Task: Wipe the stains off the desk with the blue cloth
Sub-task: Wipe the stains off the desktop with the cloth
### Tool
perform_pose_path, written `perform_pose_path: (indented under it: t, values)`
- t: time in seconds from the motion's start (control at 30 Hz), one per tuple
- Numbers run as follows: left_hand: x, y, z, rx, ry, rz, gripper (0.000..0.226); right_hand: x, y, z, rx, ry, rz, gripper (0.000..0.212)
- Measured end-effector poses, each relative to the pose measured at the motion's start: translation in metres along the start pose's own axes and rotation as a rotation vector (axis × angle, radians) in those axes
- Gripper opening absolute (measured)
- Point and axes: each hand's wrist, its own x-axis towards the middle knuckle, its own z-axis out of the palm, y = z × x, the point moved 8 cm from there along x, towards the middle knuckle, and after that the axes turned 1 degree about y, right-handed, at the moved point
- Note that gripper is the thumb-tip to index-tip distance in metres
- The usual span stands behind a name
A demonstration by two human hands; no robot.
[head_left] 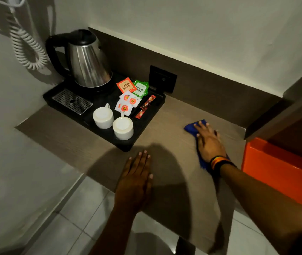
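Nearest to us, our left hand (137, 173) lies flat on the near edge of the desk (73, 137), fingers straight and together, gripping nothing; we judge it a brace while the other arm works. Further in and to the right, our right hand (209, 142) presses palm-down on the blue cloth (190, 128), fingers spread over it rather than curled around it, so the cloth is pinned flat against the wood, not pinched. A striped wristband (218, 161) sits at that wrist. One blue corner shows beyond the fingertips and a strip shows along the left of the palm and wrist. We expect the cloth to be light, soft and limp, apt to bunch or slide out under a loose palm, so broad downward pressure over its middle should hold it best. We cannot pick out any stains on the wood in this dim light. Left of the cloth and well apart from it, a black tray (146, 126) holds two white cups (113, 122), sachets (128, 100) and, at the far left, a steel kettle (89, 61); the cups look breakable, so strokes towards the tray call for care.
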Motion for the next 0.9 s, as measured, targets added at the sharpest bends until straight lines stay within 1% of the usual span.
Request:
perform_pose_path:
  t: [0.07, 0.1, 0.2, 0.27, 0.33, 0.4, 0.47, 0.53, 0.63, 0.7, 0.73, 0.77, 0.83, 0.9]
  values:
    - [0.002, -0.004, 0.003, -0.014, 0.021, -0.006, 0.062, 0.04, 0.001, -0.003, -0.028, 0.045, 0.086, 0.049]
    - [0.003, -0.006, 0.006, -0.025, 0.024, -0.004, 0.061, 0.058, -0.007, 0.001, -0.034, 0.053, 0.086, 0.05]
    - [0.001, -0.009, 0.012, -0.009, 0.025, 0.002, 0.061, 0.096, -0.048, 0.02, -0.03, 0.015, -0.018, 0.051]
    - [0.001, -0.007, 0.01, 0.008, 0.019, 0.007, 0.061, 0.098, -0.077, 0.029, -0.011, -0.038, -0.088, 0.051]
    - [0.001, -0.005, 0.005, -0.003, 0.017, 0.008, 0.062, 0.071, -0.1, 0.037, 0.021, -0.107, -0.168, 0.051]
    - [0.0, -0.002, 0.001, -0.026, 0.021, 0.001, 0.062, 0.009, -0.111, 0.041, 0.068, -0.159, -0.293, 0.051]
    - [-0.001, -0.001, 0.002, -0.019, 0.031, 0.009, 0.061, -0.058, -0.098, 0.039, 0.1, -0.169, -0.359, 0.051]
    - [-0.002, -0.001, -0.001, -0.03, 0.043, 0.012, 0.062, -0.092, -0.06, 0.025, 0.075, -0.141, -0.317, 0.051]
    - [-0.003, 0.004, -0.005, -0.032, 0.065, 0.051, 0.061, -0.076, -0.023, 0.008, -0.003, -0.092, -0.15, 0.05]
    - [-0.007, 0.004, -0.006, 0.001, 0.088, 0.033, 0.06, -0.061, -0.035, 0.01, -0.028, -0.051, -0.05, 0.051]
    - [-0.011, 0.001, -0.008, -0.001, 0.12, -0.007, 0.058, -0.059, -0.053, 0.017, -0.02, -0.045, -0.05, 0.051]
    - [-0.018, -0.004, -0.01, -0.013, 0.161, -0.063, 0.057, -0.063, -0.075, 0.025, -0.016, -0.061, -0.092, 0.052]
    - [-0.031, -0.016, -0.012, -0.023, 0.214, -0.151, 0.056, -0.092, -0.115, 0.044, -0.032, -0.121, -0.25, 0.053]
    - [-0.043, -0.022, -0.013, -0.023, 0.194, -0.166, 0.054, -0.14, -0.131, 0.049, -0.036, -0.178, -0.416, 0.053]
